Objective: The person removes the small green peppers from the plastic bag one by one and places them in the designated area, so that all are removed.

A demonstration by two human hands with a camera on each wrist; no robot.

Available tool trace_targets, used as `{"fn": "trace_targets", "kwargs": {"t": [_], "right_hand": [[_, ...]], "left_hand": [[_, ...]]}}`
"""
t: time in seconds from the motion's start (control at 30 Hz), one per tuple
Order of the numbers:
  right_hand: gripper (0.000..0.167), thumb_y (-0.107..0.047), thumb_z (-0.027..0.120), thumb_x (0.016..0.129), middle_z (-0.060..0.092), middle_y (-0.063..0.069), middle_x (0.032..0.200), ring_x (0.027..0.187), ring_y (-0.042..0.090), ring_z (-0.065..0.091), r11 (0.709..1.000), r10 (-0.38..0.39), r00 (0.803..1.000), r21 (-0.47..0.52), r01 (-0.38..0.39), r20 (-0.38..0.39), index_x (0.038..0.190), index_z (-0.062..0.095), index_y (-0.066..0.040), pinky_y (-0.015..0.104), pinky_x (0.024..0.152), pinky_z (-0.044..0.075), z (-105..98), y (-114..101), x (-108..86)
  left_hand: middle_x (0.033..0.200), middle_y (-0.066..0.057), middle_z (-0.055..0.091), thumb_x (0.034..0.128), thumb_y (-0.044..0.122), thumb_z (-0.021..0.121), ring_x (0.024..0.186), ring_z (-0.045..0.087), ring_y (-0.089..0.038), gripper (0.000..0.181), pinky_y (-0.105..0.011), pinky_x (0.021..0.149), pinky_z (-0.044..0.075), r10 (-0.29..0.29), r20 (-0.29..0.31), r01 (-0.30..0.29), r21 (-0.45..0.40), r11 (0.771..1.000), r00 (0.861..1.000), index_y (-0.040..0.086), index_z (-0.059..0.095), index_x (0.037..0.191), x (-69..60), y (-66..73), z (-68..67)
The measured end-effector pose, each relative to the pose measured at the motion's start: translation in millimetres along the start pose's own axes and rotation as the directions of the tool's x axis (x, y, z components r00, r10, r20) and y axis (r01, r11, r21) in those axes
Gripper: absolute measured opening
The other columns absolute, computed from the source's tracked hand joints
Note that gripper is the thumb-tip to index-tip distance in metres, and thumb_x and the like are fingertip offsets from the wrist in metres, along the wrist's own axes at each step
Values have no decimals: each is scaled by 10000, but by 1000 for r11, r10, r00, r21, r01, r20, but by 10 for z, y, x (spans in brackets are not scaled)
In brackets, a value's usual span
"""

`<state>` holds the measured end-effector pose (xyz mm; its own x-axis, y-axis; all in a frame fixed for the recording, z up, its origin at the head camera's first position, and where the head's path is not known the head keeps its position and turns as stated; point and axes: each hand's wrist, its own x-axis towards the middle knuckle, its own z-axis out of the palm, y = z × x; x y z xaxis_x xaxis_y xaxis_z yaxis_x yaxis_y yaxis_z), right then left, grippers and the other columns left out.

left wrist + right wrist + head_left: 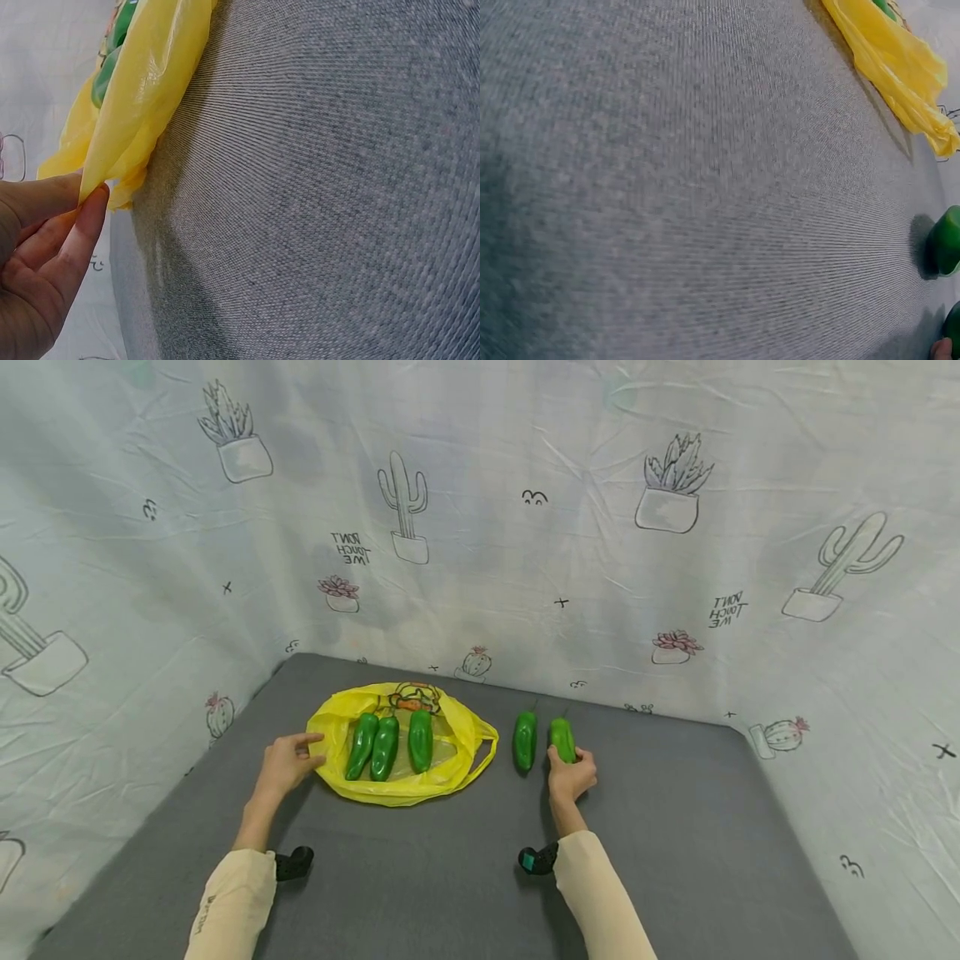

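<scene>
A yellow plastic bag (408, 792) lies spread with its mouth wide, and three green peppers, one of them the right-hand pepper (421, 742), rest inside. At the bag's left side my left hand (288, 763) pinches its edge between thumb and fingers; the left wrist view shows the yellow film (154, 82) between the fingertips. To the right of the bag, my right hand (573, 775) grips a green pepper (561, 733) by its near end. Just left of that lies another green pepper (525, 742), untouched. The right wrist view catches only a fingertip (941, 349) at the corner.
Dark grey cloth covers the table (420, 885). A pale curtain (480, 527) printed with cacti hangs behind and along both sides. The bag's handle loop (489, 752) reaches toward the loose peppers. Each wrist wears a small black device (295, 863).
</scene>
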<state>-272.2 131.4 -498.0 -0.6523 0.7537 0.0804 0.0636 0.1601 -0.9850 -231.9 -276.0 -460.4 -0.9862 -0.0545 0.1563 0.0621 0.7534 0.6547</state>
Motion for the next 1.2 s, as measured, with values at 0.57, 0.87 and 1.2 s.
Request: {"fn": "trace_targets", "kwargs": {"t": [0.57,0.87,1.2], "right_hand": [[398,-6,803,722,630,299,1052,989,437,563,987,-76,996,-140,82,49,1067,640,106,508,869,472,41,-49,49],[392,-7,795,724,636,294,1038,967,442,566,984,-118,991,-125,125,58,1069,649,108,516,859,463,52,23,43],[491,-34,815,720,617,292,1075,1019,435,534,985,-107,990,-126,118,94,1150,622,103,515,923,404,87,3,34]], "left_hand": [[1201,-363,553,871,25,675,1020,586,-496,402,-541,784,521,0,24,0,-9,1000,1000,-120,576,1233,38,41,19],[1212,-363,544,873,27,672,1022,581,-498,401,-532,779,523,-9,32,10,-10,1000,999,-118,576,1234,1,7,13],[1184,-354,568,859,18,682,958,610,-473,393,-511,725,536,14,10,-14,7,1000,1000,-120,589,1215,10,-33,6]]}}
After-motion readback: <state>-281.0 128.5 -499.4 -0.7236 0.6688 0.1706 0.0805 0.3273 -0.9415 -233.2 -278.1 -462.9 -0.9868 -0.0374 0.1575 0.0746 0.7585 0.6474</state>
